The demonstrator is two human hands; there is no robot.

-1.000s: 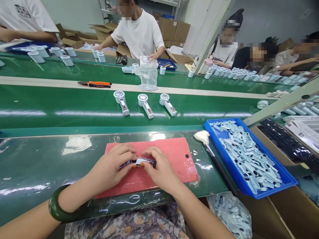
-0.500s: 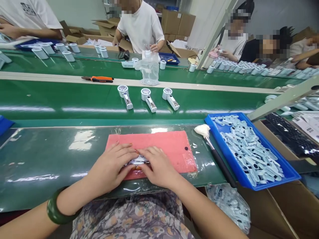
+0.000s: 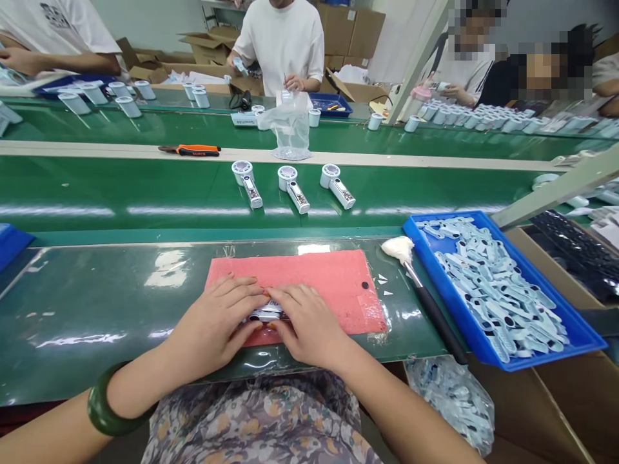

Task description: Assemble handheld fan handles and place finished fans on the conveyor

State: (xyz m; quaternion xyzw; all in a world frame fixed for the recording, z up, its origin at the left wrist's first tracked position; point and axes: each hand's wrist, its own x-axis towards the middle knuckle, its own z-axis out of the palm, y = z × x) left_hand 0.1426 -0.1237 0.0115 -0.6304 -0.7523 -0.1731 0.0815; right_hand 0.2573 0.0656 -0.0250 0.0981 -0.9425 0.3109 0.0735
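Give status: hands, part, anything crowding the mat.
Left hand and right hand both pressed on the small silver part, flat on the pink mat. Brush and blue tray sit right of the mat, apart from it.

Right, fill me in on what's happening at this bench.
A person presses a small silver-and-white part onto the pink mat, left hand and right hand both on it. A blue tray of pale blue pieces sits to the right, a brush beside it. Three handheld fans lie on the green belt beyond.
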